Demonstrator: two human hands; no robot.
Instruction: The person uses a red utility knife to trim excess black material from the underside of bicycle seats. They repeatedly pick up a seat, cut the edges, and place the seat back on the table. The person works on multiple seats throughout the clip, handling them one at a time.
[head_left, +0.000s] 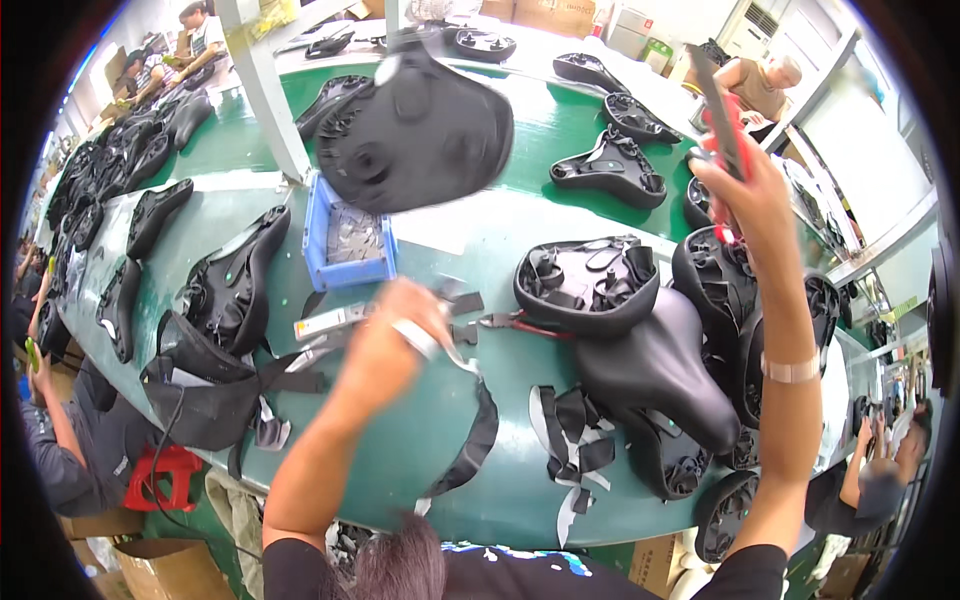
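Note:
My left hand (405, 325) is over the near part of the table, smeared by motion, with a pale band across it. Its fingers do not show clearly. Black and grey strips (475, 435) lie beside and beyond it. My right hand (750, 195) is raised at the right, wrapped round a red-handled tool (735, 130) with a long dark blade pointing up. Above the far side of the table hangs a blurred black bicycle saddle (420, 135), underside showing, apart from both hands. A saddle (590, 285) lies underside up on a smooth black saddle (650, 360).
A blue bin (350, 240) of small grey pieces stands beyond my left hand. At the left lies a black pouch (205, 385). More strips (575, 440) lie near the front edge. Saddles crowd both sides. A white post (265, 90) rises behind the bin. Other people sit around.

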